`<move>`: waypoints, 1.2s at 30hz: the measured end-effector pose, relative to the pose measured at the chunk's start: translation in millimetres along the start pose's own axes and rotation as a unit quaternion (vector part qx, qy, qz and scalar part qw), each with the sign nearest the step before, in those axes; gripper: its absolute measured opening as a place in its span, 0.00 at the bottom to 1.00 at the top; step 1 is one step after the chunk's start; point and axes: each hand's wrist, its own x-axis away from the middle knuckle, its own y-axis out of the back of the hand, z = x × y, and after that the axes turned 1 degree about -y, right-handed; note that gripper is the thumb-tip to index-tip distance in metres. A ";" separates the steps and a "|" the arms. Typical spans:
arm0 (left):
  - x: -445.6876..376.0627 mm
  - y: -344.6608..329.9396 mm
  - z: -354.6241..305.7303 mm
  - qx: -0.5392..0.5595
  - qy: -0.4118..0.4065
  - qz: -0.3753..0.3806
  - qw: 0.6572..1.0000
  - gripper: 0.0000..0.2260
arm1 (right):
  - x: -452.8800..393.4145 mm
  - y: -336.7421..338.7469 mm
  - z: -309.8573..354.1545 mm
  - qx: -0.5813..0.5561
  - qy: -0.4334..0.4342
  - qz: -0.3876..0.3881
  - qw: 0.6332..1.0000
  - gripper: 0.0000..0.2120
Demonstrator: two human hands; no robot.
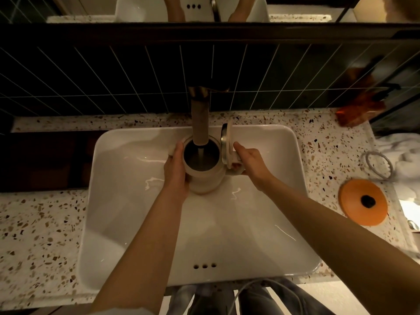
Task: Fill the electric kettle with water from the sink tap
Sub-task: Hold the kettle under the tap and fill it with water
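Note:
A cream electric kettle (pixel 205 179) is held over the white sink basin (pixel 127 201), directly under the tap spout (pixel 200 119). Its lid (pixel 227 142) stands flipped up on the right side. A thin stream of water runs from the spout into the kettle's dark inside. My left hand (pixel 176 169) wraps the kettle's left wall. My right hand (pixel 250 162) grips the kettle's handle on the right.
A speckled terrazzo counter (pixel 41 235) surrounds the basin. An orange round disc (pixel 362 202) lies on the right, with a wire ring (pixel 378 164) and white cloth (pixel 404 155) behind it. An amber bottle (pixel 361 108) stands at the back right. Dark tiles cover the wall.

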 end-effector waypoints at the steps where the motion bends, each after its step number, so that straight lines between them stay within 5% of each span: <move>1: 0.4 0.4 0.1 -0.004 0.000 -0.002 1.000 0.26 | -0.7 0.2 -1.1 0.002 -0.003 0.000 1.000 0.26; 36: 11.1 -2.7 -4.7 -0.004 -0.006 -0.005 1.000 0.22 | -15.9 -4.9 -10.2 0.041 0.002 -0.066 0.997 0.17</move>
